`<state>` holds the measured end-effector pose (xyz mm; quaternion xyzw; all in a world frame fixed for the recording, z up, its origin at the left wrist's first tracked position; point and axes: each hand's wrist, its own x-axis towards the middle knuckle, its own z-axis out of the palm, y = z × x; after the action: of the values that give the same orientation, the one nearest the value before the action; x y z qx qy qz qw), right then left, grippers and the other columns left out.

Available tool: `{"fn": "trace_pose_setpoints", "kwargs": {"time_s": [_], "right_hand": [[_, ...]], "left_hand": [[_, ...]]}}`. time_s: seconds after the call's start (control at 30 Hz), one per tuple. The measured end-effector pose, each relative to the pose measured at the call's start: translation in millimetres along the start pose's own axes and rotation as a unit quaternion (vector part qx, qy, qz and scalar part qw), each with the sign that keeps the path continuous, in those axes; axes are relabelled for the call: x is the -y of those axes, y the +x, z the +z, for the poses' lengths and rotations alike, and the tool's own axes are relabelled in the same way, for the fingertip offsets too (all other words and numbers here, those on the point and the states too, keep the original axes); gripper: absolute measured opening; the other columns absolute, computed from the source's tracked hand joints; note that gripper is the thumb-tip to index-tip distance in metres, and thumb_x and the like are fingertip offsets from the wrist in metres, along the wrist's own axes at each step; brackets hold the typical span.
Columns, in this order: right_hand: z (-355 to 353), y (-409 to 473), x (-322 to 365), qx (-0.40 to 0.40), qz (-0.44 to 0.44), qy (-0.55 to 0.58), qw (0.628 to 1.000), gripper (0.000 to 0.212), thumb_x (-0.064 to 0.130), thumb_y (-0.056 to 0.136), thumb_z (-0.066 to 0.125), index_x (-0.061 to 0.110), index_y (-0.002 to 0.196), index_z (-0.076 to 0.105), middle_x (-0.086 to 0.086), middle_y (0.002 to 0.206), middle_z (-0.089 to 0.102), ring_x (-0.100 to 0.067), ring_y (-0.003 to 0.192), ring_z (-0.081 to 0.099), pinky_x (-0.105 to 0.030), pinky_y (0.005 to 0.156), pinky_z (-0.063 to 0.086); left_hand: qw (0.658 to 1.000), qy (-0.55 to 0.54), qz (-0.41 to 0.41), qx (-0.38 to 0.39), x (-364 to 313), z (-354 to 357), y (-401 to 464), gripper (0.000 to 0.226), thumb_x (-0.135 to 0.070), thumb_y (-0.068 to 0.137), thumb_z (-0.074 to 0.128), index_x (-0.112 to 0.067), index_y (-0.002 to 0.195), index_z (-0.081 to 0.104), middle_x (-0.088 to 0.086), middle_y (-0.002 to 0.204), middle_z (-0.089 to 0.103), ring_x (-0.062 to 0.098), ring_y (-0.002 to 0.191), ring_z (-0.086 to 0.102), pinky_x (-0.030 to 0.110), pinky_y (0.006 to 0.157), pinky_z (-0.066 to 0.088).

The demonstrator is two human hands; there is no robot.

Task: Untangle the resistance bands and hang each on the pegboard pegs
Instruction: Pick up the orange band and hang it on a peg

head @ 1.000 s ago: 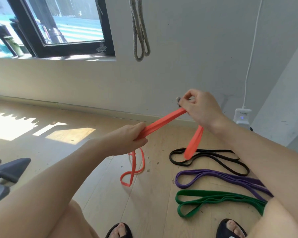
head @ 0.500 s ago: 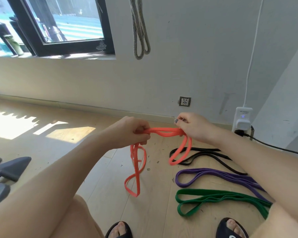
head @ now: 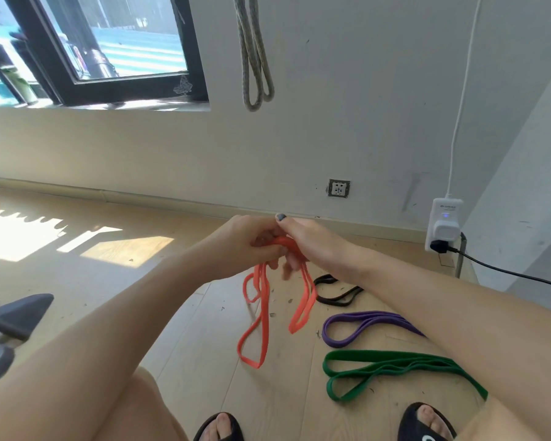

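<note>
The left hand [head: 252,246] and right hand [head: 312,246], apart a second ago with the orange band [head: 261,316] stretched taut between them, now meet. The band hangs from them in slack loops, bunched at the fingers [head: 288,265], and both hands sit lower.

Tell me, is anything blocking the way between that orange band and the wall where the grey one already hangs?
Nothing visible does. Both hands, left and right, hold the orange band above bare floor; the wall below the hanging grey band looks unobstructed. No pegs are in view.
</note>
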<state>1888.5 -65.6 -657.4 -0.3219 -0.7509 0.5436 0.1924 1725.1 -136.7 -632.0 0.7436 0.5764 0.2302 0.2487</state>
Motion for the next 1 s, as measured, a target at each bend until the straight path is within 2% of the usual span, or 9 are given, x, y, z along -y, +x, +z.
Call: {"fn": "trace_pose_setpoints", "kwargs": {"time_s": [0.1,0.23,0.37,0.47,0.6,0.73,0.8,0.9,1.0], "right_hand": [[-0.4,-0.7,8.6,-0.057,-0.005,-0.068,0.996,0.04,0.04,0.108,0.042,0.009,0.092,0.062,0.002,0.052,0.05,-0.011,0.044,0.047,-0.031,0.048,0.049],[-15.8,-2.6,22.7,-0.137,-0.049,-0.127,0.981,0.018,0.033,0.098,0.062,0.017,0.09,0.066,0.007,0.056,0.05,-0.01,0.048,0.044,-0.028,0.055,0.039],[-43.0,-7.8,29.0,-0.206,-0.067,-0.054,0.975,0.017,0.032,0.096,0.066,0.017,0.09,0.068,0.01,0.051,0.046,-0.011,0.045,0.038,-0.029,0.055,0.035],[-72.9,-11.9,17.6,-0.244,-0.05,-0.105,0.963,0.019,0.032,0.097,0.064,0.016,0.087,0.068,0.005,0.055,0.048,-0.013,0.048,0.041,-0.029,0.057,0.035],[-94.2,-23.6,-17.3,-0.148,0.053,-0.234,0.959,0.031,0.031,0.103,0.055,0.016,0.079,0.065,-0.001,0.054,0.059,-0.012,0.044,0.052,-0.029,0.057,0.046],[-90.4,-24.2,-37.1,-0.06,0.119,-0.257,0.957,0.043,0.037,0.108,0.043,0.013,0.079,0.062,0.001,0.058,0.065,-0.014,0.058,0.06,-0.032,0.07,0.047],[-84.4,-21.6,-36.4,-0.04,0.136,-0.255,0.957,0.049,0.043,0.11,0.034,0.011,0.087,0.064,-0.001,0.071,0.073,-0.018,0.075,0.067,-0.035,0.082,0.049],[-64.6,-20.1,-30.8,-0.027,0.134,-0.19,0.972,0.059,0.046,0.111,0.022,0.008,0.108,0.067,-0.007,0.104,0.075,-0.022,0.104,0.068,-0.028,0.09,0.05],[-38.7,-17.6,-13.6,-0.03,0.098,-0.014,0.995,0.058,0.045,0.111,0.022,0.007,0.111,0.067,-0.009,0.111,0.075,-0.017,0.106,0.068,-0.033,0.106,0.047]], "left_hand": [[1.0,0.02,-0.012,0.009,4.4,-2.8,-1.9,0.014,-0.011,0.097,0.066,-0.024,0.093,0.062,-0.007,0.089,0.073,0.006,0.077,0.076,0.031,0.082,0.061],[0.995,0.093,-0.019,0.04,15.0,-2.1,-0.3,0.015,-0.015,0.095,0.066,-0.023,0.086,0.057,-0.009,0.087,0.07,0.004,0.08,0.073,0.034,0.085,0.06],[0.983,0.159,-0.059,0.075,34.1,-0.6,-3.2,0.01,-0.021,0.098,0.061,-0.023,0.089,0.058,-0.008,0.085,0.071,0.009,0.079,0.072,0.03,0.077,0.06],[0.982,0.149,-0.094,0.065,41.2,-2.6,-7.1,0.014,-0.024,0.098,0.065,-0.021,0.086,0.058,-0.005,0.08,0.071,0.012,0.077,0.072,0.029,0.07,0.055],[0.993,0.046,-0.102,0.026,30.2,-10.8,-9.7,0.017,-0.032,0.094,0.072,-0.018,0.087,0.067,-0.001,0.073,0.075,0.013,0.069,0.072,0.027,0.067,0.059],[0.996,0.03,-0.078,0.019,15.3,-14.0,-7.4,0.022,-0.036,0.097,0.068,-0.016,0.088,0.068,-0.001,0.072,0.074,0.014,0.069,0.071,0.025,0.066,0.057],[0.997,0.047,-0.065,0.019,11.1,-12.8,-6.7,0.021,-0.038,0.097,0.066,-0.018,0.09,0.069,-0.003,0.073,0.074,0.01,0.069,0.071,0.029,0.07,0.057],[0.997,0.059,-0.036,0.021,4.8,-10.4,-4.1,0.017,-0.04,0.097,0.066,-0.024,0.092,0.071,-0.006,0.075,0.073,0.009,0.074,0.072,0.038,0.078,0.06],[0.997,0.071,-0.003,0.019,-5.8,-3.4,0.4,0.013,-0.042,0.096,0.067,-0.03,0.092,0.072,-0.008,0.077,0.073,0.008,0.076,0.07,0.042,0.08,0.058]]}}
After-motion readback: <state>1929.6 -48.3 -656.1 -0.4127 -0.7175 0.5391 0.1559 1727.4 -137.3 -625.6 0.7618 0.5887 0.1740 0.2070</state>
